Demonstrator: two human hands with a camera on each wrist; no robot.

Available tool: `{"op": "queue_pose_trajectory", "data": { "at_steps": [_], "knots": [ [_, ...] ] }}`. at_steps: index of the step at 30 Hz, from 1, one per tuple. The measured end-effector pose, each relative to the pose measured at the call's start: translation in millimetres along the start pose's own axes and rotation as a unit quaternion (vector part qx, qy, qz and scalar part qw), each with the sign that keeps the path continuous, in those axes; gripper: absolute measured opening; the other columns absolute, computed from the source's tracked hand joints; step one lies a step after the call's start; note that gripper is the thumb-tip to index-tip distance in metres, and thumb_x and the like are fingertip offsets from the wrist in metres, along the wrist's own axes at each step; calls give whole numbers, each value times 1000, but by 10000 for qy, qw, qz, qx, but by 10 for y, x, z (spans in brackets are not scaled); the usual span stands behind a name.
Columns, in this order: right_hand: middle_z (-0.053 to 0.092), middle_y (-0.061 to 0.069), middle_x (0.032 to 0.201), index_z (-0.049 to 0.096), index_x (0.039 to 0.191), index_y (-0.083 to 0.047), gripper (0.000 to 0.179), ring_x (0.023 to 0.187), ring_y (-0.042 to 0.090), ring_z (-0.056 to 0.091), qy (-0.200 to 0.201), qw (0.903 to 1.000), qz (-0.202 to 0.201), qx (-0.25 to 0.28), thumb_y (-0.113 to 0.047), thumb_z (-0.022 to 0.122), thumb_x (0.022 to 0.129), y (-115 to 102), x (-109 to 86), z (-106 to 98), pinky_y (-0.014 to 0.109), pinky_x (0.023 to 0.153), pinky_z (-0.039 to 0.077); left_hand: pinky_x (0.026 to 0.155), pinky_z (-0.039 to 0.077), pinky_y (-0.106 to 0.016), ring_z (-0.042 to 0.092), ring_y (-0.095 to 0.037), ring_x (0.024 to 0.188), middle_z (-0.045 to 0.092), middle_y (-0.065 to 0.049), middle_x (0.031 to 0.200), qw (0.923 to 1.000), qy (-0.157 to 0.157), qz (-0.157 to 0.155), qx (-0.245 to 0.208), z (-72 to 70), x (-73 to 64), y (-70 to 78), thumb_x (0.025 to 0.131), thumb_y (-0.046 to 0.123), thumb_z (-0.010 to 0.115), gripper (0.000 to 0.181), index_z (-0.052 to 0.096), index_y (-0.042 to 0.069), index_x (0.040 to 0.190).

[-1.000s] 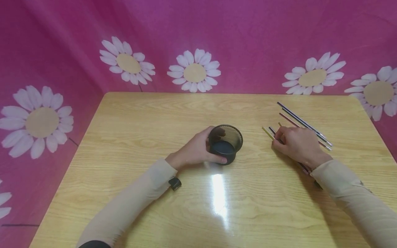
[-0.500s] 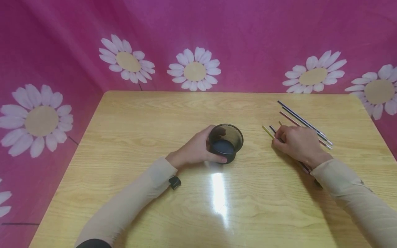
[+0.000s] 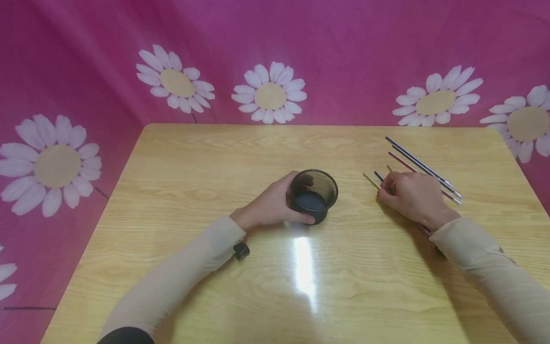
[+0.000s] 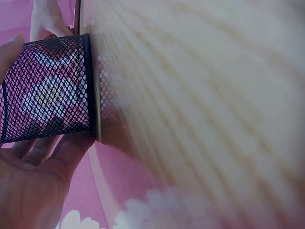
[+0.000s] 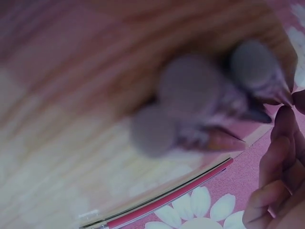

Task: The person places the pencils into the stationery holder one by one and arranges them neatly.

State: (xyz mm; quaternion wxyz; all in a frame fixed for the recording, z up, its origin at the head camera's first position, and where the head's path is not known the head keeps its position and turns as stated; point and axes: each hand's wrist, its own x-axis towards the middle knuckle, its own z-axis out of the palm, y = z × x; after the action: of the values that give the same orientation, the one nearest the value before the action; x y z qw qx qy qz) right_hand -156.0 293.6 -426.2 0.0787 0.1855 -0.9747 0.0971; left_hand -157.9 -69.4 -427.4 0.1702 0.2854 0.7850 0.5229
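My left hand (image 3: 275,203) grips a black mesh pencil cup (image 3: 325,188) from its left side, thumb across the front. Nothing lies inside the cup. In the left wrist view, the fingers wrap under the cup's mesh wall (image 4: 47,90), with its base right at the tabletop. Over on the right, my right hand (image 3: 416,195) pinches a yellow pencil (image 3: 370,179) between thumb and fingertips. Beneath that hand run a dark pencil (image 3: 378,175) and another yellowish one (image 3: 389,168), mostly hidden. Blurred round pencil ends (image 5: 190,88) fill the middle of the right wrist view.
Beyond the right hand, two dark pencils (image 3: 418,163) lie side by side, a red pencil (image 3: 402,160) next to them. The wooden table (image 3: 206,157) ends at a pink cloth (image 3: 343,62) with daisies. A bright reflection (image 3: 303,265) shows in front of the cup.
The head view has tipped slightly, so everything sits a little higher or lower in it. Both hands keep their places at the cup and the pencils.
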Motion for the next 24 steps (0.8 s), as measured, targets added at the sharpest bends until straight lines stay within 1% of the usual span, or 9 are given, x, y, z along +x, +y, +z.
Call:
{"op": "queue_pose_trajectory", "data": {
  "at_steps": [4,7,13,17,20,24],
  "knots": [
    [52,-10,58,76,89,-10,16,51,13,46,72,10000,-15,-35,-25,77,88,-7,-2,-8,35,39,32,120,40,-33,57,-20,137,63,-8,148,10000,-10,19,-44,2,2,-6,76,13,102,90,52,6,151],
    [51,-10,57,77,88,-10,16,50,13,45,214,9997,-62,-38,-25,76,86,-10,-4,-17,35,38,31,120,40,-33,57,-21,137,63,-9,148,10000,-9,25,-69,3,3,-7,76,12,102,91,52,5,151],
    [50,-11,54,76,85,-10,13,48,13,45,513,9986,-159,21,-23,73,84,-50,2,-51,36,37,33,120,40,-33,57,-20,137,62,-8,148,10000,-32,5,-71,-2,6,-8,76,12,103,91,52,5,151],
    [54,-13,56,74,85,-11,11,49,13,48,467,9987,-57,202,-21,71,86,-106,23,-106,37,40,37,120,40,-33,56,-18,138,62,-7,149,10000,-63,-17,-70,-8,8,-6,76,12,102,91,51,7,152],
    [60,-11,60,72,84,-12,7,54,14,55,450,9983,8,377,-19,71,86,-165,46,-166,39,44,41,121,40,-34,55,-17,139,62,-7,149,9999,-81,-46,-57,-12,8,-5,77,13,102,92,51,7,152],
    [64,-9,65,73,86,-12,4,58,15,59,400,9975,79,585,-16,72,86,-259,71,-241,39,49,43,121,40,-34,55,-17,139,61,-7,150,9999,-106,-68,-60,-12,10,-8,77,13,102,92,50,8,153]
  ]
}}
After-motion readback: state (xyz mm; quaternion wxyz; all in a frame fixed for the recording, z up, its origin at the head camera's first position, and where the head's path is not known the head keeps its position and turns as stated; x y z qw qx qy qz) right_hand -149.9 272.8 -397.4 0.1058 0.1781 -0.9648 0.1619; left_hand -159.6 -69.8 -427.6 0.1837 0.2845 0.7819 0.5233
